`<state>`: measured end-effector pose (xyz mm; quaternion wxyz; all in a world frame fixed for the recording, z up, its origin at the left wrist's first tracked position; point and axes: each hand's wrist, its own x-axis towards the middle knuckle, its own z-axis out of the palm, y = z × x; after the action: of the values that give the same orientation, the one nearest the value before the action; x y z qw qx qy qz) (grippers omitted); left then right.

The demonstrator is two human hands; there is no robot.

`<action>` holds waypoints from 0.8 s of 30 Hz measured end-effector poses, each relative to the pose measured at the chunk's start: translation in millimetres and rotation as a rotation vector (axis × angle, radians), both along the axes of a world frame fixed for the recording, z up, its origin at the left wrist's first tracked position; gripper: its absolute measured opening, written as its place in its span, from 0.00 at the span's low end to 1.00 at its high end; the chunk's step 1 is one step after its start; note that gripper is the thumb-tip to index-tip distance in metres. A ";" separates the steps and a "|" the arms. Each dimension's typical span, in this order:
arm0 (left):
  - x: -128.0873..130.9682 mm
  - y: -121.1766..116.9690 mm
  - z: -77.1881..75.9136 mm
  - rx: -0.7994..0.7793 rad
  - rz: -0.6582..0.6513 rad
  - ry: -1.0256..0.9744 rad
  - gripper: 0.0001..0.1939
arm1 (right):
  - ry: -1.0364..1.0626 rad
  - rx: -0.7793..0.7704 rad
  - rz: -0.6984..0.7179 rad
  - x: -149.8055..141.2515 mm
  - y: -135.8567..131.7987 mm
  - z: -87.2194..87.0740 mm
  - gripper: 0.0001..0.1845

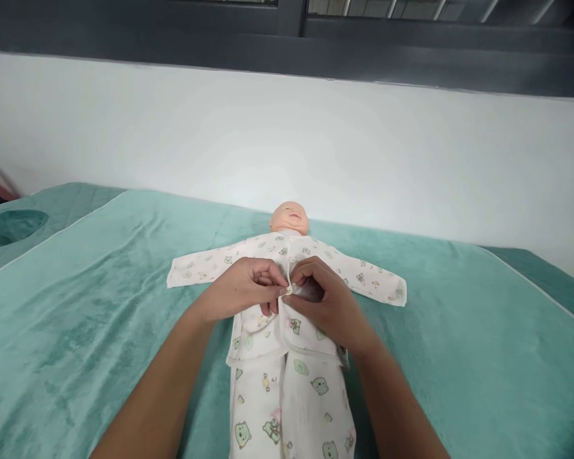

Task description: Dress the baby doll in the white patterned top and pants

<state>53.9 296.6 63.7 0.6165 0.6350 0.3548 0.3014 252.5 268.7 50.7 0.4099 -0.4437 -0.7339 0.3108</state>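
A baby doll (289, 218) lies on its back on a teal towel (100, 306), head away from me, arms spread. It wears a white top (363, 277) and trousers (291, 401) printed with small green animals. My left hand (242, 287) and my right hand (323, 298) meet over the doll's chest. Both pinch the front edges of the top at its middle opening, fingertips touching around a small fastener (288, 290). My forearms reach in from the bottom edge on either side of the doll's legs.
The towel covers a padded table with a face hole (9, 226) at the far left. A white wall (316, 146) rises close behind the doll's head, with a dark window frame (363, 44) above it.
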 end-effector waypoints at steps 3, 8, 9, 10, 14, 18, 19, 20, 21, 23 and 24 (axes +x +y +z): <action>2.0 -0.7 0.6 -0.003 0.013 0.008 0.02 | 0.009 -0.036 -0.002 0.9 -0.1 0.3 0.10; 4.9 -1.8 0.4 0.000 0.033 0.034 0.07 | 0.009 -0.042 -0.001 0.7 0.1 1.4 0.09; 5.4 -1.9 0.1 0.003 0.030 0.034 0.08 | 0.009 -0.047 0.006 0.9 0.1 2.0 0.09; 5.9 -2.0 -0.2 0.004 0.027 0.030 0.08 | 0.009 -0.055 0.017 1.3 0.0 2.6 0.09; 8.4 -1.2 -3.4 -0.004 0.043 -0.061 0.15 | 0.025 -0.095 0.061 4.2 -0.6 4.5 0.09; 10.8 1.1 -8.9 0.020 0.095 -0.186 0.13 | 0.081 -0.120 0.072 7.3 0.1 2.6 0.09; 11.1 1.6 -10.0 0.026 0.105 -0.204 0.11 | 0.094 -0.124 0.075 7.8 0.6 2.0 0.09; 11.3 1.9 -11.0 0.032 0.109 -0.216 0.09 | 0.105 -0.128 0.080 8.1 1.0 1.6 0.10; 11.3 2.2 -11.7 0.036 0.106 -0.224 0.08 | 0.112 -0.131 0.089 8.3 1.3 1.3 0.10; 11.1 2.6 -12.8 0.045 0.088 -0.228 0.07 | 0.117 -0.131 0.105 8.0 1.5 1.6 0.10; 11.0 2.8 -13.3 0.048 0.080 -0.226 0.07 | 0.117 -0.127 0.106 7.5 1.3 2.1 0.09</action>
<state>64.9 299.4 50.5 0.6244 0.5971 0.3009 0.4038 260.0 270.0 52.7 0.4059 -0.4105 -0.7099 0.4034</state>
